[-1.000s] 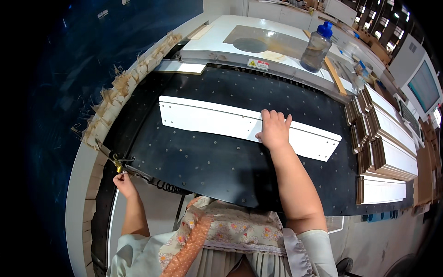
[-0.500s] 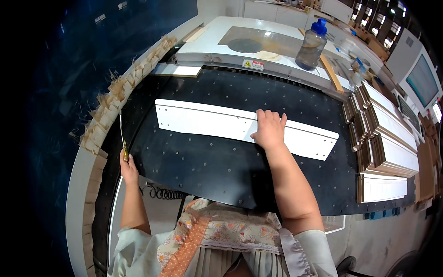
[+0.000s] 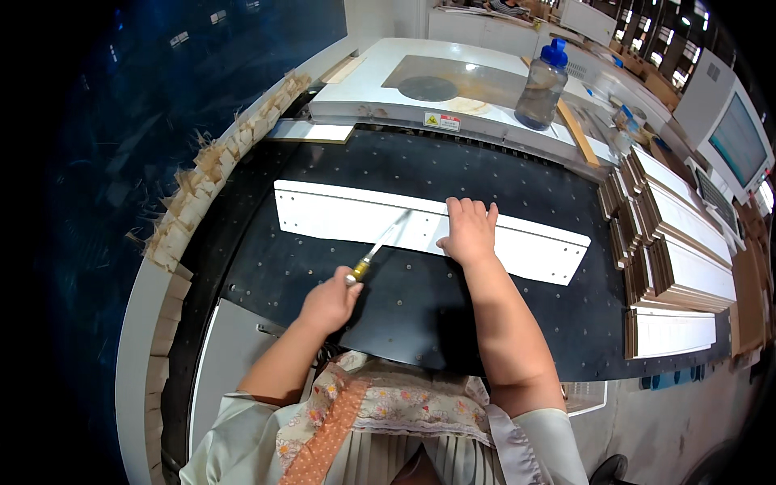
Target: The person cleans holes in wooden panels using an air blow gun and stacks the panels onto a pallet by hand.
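At centre frame my right hand (image 3: 469, 233) lies flat, pinning the white panel (image 3: 428, 230) on the black table (image 3: 420, 307); my left hand (image 3: 327, 303) grips a file (image 3: 381, 245). Keep its blade flat and strokes light, I judge.

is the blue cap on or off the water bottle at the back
On. The blue cap sits atop the clear plastic water bottle, which stands upright on the white machine top.
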